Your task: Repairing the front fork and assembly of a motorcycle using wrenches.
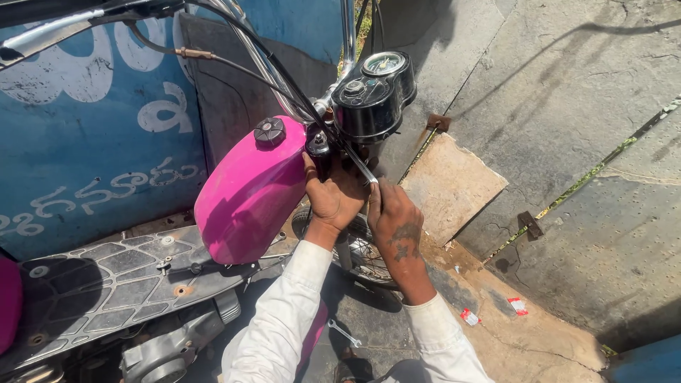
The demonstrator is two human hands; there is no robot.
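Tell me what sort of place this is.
Probably an outdoor roadside repair spot: a stripped motorbike with a pink fuel tank stands on sunlit concrete paving, and a loose metal spanner lies on the ground.

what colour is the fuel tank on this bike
Bright pink/magenta fuel tank with a black cap, clearest in the head view, beside the left hand.

Blue painted wall (85, 142), spare wrench (344, 333) on ground, red-white wrappers (516, 306), cardboard sheet (448, 186), concrete slabs (567, 92)
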